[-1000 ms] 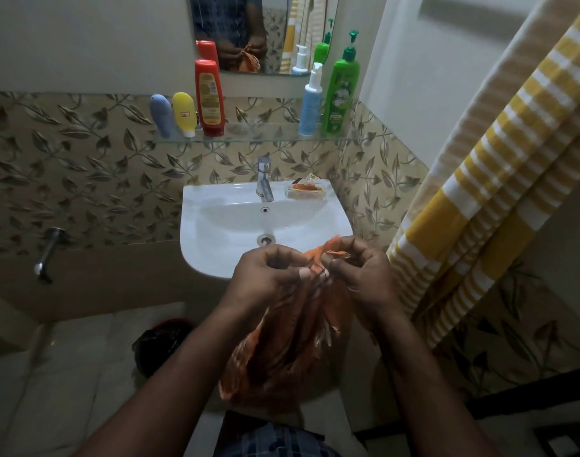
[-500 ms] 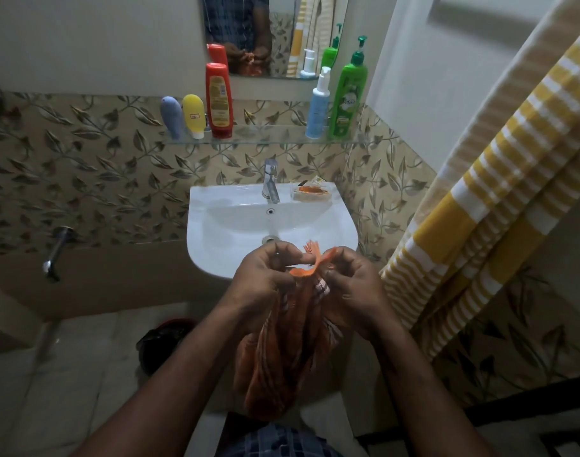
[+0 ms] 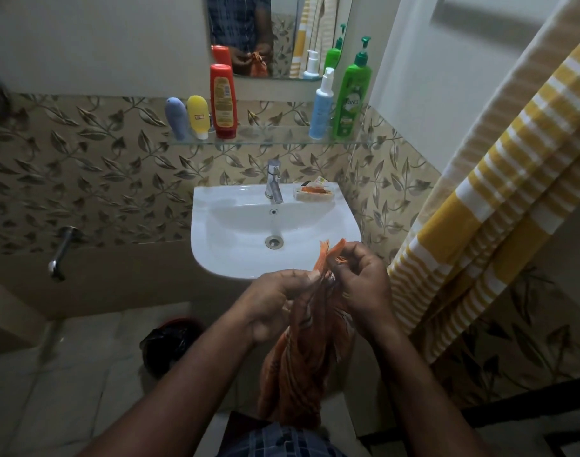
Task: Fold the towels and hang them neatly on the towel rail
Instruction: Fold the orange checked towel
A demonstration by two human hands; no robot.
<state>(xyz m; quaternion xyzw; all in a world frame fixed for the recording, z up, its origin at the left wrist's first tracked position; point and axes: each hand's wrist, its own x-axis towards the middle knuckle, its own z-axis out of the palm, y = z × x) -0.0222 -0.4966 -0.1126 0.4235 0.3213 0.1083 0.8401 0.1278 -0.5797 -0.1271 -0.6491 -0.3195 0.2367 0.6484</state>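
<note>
An orange patterned towel [image 3: 298,374] hangs bunched in front of me, just below the washbasin's front edge. My left hand [image 3: 275,301] pinches its upper edge from the left. My right hand [image 3: 361,282] pinches a fringed corner that sticks up between the fingers. The two hands are close together, almost touching. A yellow and white striped towel [image 3: 500,206] hangs slanted along the right wall. The rail itself is hidden from view.
A white washbasin [image 3: 236,258] with a tap [image 3: 273,181] and a soap dish [image 3: 315,191] is straight ahead. A glass shelf [image 3: 269,140] above it holds several bottles below a mirror [image 3: 275,31]. A black-lined bin [image 3: 170,344] sits on the floor at left, near a wall tap [image 3: 62,252].
My right hand has lifted the towel's fringed corner higher and to the right. The left hand has dropped slightly. The view has tilted down and zoomed out a little.
</note>
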